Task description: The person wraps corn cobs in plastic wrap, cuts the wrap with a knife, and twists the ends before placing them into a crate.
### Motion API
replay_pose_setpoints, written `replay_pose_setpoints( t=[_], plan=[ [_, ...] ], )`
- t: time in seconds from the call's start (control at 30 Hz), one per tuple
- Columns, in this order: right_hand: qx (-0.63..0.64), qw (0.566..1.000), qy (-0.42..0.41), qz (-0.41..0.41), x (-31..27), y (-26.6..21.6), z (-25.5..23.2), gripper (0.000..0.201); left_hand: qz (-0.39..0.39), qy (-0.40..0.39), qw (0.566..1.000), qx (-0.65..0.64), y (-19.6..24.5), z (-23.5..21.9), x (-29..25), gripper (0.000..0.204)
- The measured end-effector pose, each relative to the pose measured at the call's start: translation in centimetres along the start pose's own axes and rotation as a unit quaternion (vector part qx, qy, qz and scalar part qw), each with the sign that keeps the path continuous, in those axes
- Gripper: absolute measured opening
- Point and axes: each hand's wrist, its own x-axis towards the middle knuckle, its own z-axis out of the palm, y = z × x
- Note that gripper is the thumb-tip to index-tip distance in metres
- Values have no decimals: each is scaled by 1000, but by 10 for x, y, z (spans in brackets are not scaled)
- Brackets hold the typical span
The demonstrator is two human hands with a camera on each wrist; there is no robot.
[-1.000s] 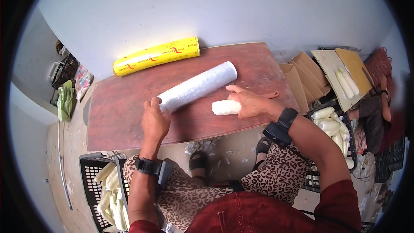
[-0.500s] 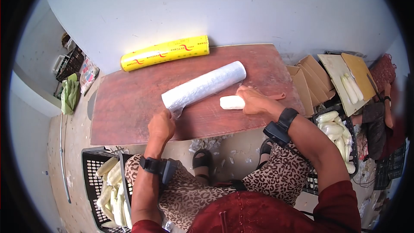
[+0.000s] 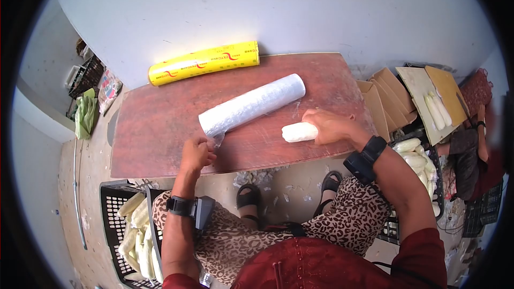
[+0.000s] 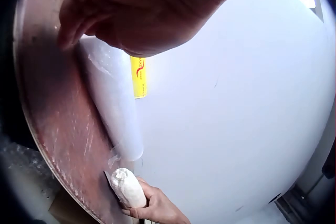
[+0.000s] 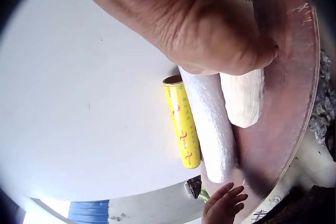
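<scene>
My right hand [image 3: 333, 127] grips a peeled white vegetable [image 3: 300, 132] above the table's right part; its pale end points left. In the right wrist view the vegetable [image 5: 244, 98] lies beside the clear film roll [image 5: 210, 124]. The film roll [image 3: 251, 105] rests slantwise on the red-brown table [image 3: 155, 128]. Just below its left end is my left hand [image 3: 196, 155], fingers loosely bent and apart, close to a loose flap of film [image 3: 218, 138]; whether they touch it, I cannot tell. The right wrist view shows these left fingers [image 5: 224, 200] spread.
A yellow printed roll [image 3: 203, 63] lies along the table's back edge by the wall. Black crates of pale vegetables stand at lower left [image 3: 115, 219] and right [image 3: 438, 182]. Cardboard [image 3: 388, 99] is right of the table; another person's arm [image 3: 482, 139] shows at far right.
My left hand has moved down and slightly left from the film roll's end, its fingers loosening. My right hand, still holding the vegetable, has shifted right. The view has also shifted.
</scene>
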Motion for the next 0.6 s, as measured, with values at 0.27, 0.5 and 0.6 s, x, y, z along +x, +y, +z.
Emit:
replay_pose_setpoints(
  t=[0.27,0.5,0.6],
  plan=[
    [31,999,33,-2,-9,-1,-16,54,-132,-68,944,-295,-17,11,-2,73],
    [43,996,73,13,-11,4,-21,53,-145,-118,911,-369,-11,11,4,102],
    [38,996,76,13,-10,6,-20,53,-144,-123,908,-374,-11,12,10,105]
  ],
)
